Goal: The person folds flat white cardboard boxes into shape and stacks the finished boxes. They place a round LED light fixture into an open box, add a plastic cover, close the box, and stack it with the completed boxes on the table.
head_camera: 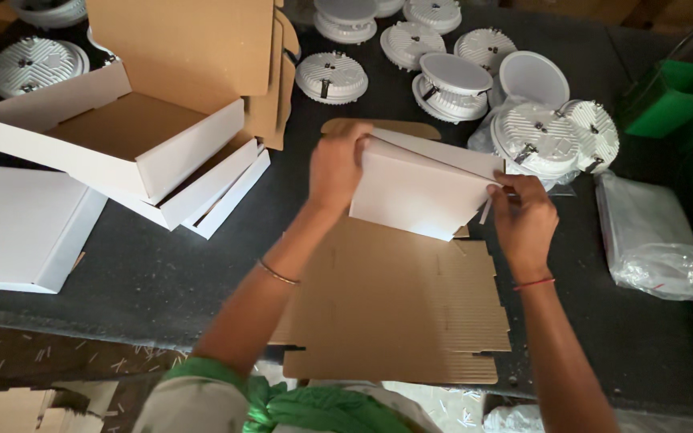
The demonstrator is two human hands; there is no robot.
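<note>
Both hands grip a white box (419, 192) being folded above a flat cardboard sheet (395, 309) on the dark desk (162, 277). The left hand (337, 164) clamps its upper left edge; the right hand (525, 220) pinches the right corner, where a flap juts out. If that flap slips, the side could spring open or crease crookedly. Round white lamps (451, 84) lie just beyond, so a wide swing might knock them. Finished boxes (122, 140) are stacked to the left.

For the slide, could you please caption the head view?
Both hands, left hand and right hand, fold a white carton over flat cardboard.
</note>
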